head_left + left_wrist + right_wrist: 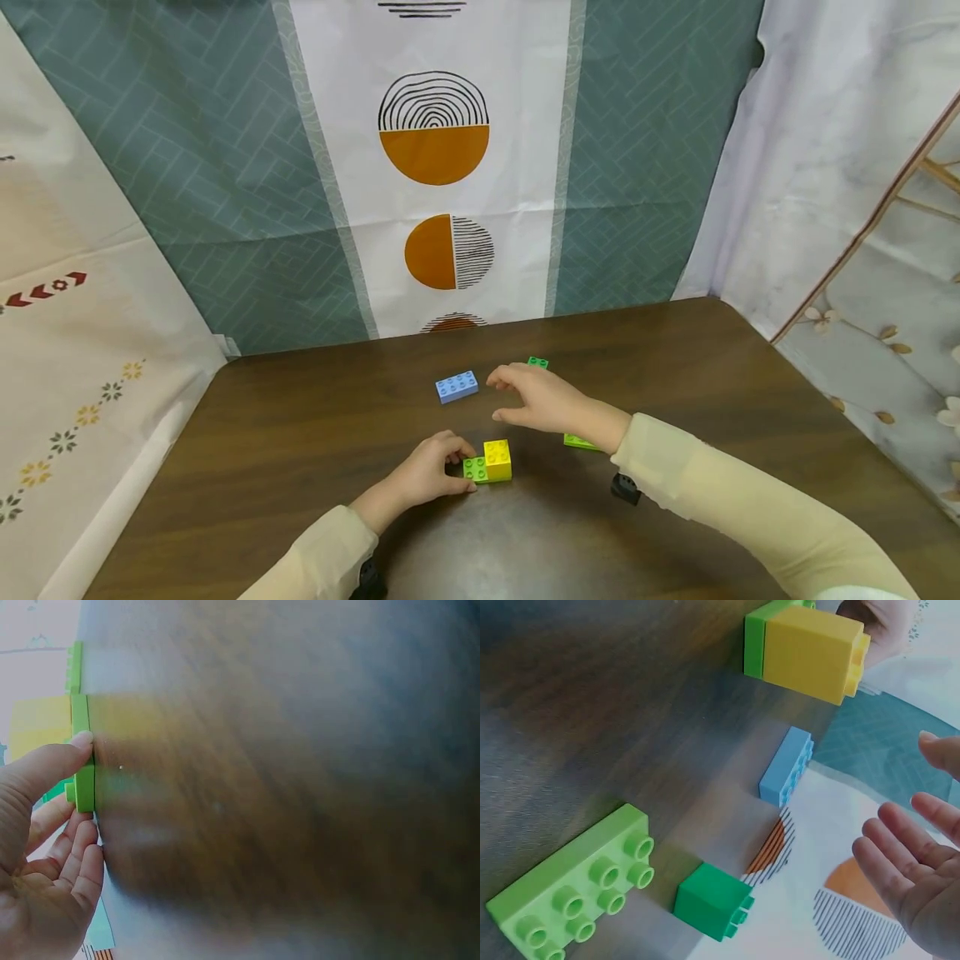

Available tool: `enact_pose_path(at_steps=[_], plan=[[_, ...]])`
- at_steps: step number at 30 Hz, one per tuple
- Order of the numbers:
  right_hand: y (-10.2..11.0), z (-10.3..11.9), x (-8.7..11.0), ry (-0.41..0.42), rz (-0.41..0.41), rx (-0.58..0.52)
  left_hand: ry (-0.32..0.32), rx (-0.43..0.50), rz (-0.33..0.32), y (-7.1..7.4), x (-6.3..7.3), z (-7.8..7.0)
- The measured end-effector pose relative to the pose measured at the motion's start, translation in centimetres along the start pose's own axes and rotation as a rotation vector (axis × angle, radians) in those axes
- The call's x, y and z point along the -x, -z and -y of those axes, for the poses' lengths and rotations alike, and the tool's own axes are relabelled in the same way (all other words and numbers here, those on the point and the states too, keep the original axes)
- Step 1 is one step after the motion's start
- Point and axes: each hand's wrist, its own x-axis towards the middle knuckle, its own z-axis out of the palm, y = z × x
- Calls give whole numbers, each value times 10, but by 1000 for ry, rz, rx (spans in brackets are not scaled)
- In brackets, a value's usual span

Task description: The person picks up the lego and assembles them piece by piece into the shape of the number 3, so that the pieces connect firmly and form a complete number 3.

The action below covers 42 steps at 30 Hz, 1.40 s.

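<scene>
My left hand (pixel 426 473) pinches the left end of a light green brick (pixel 474 470) on the table. Its thumb lies along the near side and its fingers curl at the far end. A taller yellow brick (pixel 497 457) is stacked on the right half of that green brick. My right hand (pixel 546 398) hovers above the table with fingers spread and holds nothing. Nearest to it are a blue brick (pixel 457 387) on its left and a dark green brick (pixel 714 901) behind it. Partly covered by the right wrist in the head view, another light green brick (pixel 574 889) lies studs up.
The dark brown table (pixel 300 417) ends at a patterned cloth (pixel 457 167) at the back. Light cloths hang along the left side (pixel 97 350) and the right side (pixel 877 275). Black cameras sit under both wrists.
</scene>
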Motion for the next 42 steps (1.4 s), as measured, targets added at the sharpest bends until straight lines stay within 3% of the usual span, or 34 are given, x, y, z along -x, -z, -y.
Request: enact_pose_path(at_steps=[18,32,42], plan=[[-18,-10,-42,28,23,52,4,32,-6,0,1,2],[-36,-25,-71,-24,56,66,4,36,0,1,0,3],[-53,-31,-81,-61,91,79,-11,32,-14,1,-1,5]])
